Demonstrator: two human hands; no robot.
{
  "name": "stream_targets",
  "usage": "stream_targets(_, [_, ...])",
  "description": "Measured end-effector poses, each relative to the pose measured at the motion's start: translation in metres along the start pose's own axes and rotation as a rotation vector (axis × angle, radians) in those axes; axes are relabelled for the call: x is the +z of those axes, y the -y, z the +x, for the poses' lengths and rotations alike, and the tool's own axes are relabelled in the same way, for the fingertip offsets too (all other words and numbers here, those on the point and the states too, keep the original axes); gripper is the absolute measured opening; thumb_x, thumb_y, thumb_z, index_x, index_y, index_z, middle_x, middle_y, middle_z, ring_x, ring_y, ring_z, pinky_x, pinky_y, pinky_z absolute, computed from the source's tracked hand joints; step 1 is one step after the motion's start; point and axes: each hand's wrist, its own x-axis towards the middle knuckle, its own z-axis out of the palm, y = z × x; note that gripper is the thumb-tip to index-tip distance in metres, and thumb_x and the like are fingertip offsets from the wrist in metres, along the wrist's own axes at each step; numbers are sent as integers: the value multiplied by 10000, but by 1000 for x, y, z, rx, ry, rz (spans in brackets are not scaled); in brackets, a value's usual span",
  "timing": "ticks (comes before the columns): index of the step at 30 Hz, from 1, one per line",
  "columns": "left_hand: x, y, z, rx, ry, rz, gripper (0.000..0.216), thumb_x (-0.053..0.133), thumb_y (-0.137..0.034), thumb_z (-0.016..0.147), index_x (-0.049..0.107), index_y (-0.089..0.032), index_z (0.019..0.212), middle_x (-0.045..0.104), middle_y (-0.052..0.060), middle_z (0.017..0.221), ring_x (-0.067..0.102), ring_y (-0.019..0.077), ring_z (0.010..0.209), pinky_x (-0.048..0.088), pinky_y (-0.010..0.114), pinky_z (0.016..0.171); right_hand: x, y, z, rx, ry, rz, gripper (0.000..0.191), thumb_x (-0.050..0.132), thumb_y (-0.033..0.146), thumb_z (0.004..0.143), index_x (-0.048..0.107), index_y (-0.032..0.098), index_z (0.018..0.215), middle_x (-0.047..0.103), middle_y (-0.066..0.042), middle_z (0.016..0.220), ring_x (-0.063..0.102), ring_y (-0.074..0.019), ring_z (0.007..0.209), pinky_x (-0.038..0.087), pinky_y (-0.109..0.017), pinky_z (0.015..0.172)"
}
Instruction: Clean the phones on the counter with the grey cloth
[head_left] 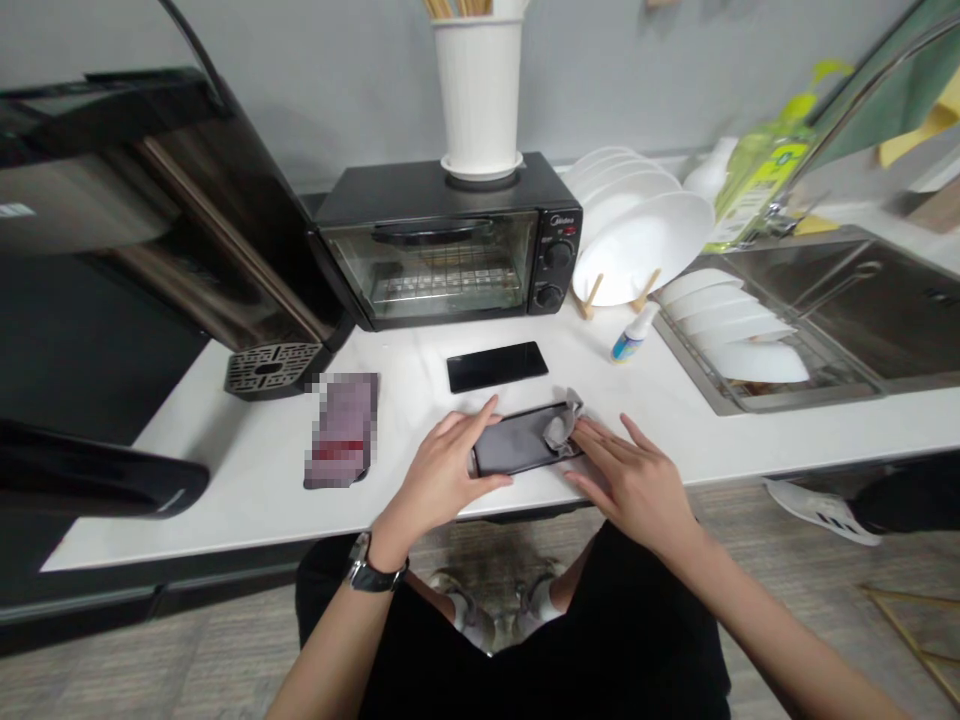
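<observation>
A phone case [514, 444], dark-rimmed with a grey inside, lies near the counter's front edge. Thumb and fingers of my left hand [442, 460] grip its left end from both long sides. My right hand [626, 470] is at the other end, its fingertips pressed on a crumpled grey cloth [559, 428] inside the case. Part of the cloth is hidden by those fingers. Just beyond the case a black phone [498, 367] rests flat, touched by neither hand. A small spray bottle [635, 335] with a blue label stands further back to the right.
A toaster oven [450, 250] with a white cup [480, 95] on top stands behind. At left are a black coffee machine [180, 200] and a blurred-out purple item [343, 430]. White plates [645, 240] and a sink [840, 290] are right. Another person's shoe [821, 508] shows at right.
</observation>
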Motion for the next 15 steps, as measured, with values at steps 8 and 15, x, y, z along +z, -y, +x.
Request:
stream_targets(8, [2,2,2,-17,-28,25,1109,857,-367,837,140,-340,1682,656,68,1407,568,298,1237,487,460,1080,33,58,33,63,-47,63,796,579,677,964,606,6,1391,640,-269,1417,633,-384,1318,484,-523,1153])
stream_targets(15, [2,2,-4,-19,-56,62,1155,839,-231,834,71,-360,1687,636,49,1450,551,295,1217,481,448,1066,33,90,44,-76,37,366,625,586,658,975,670,133,1302,724,-172,1331,650,-294,1312,471,-479,1165])
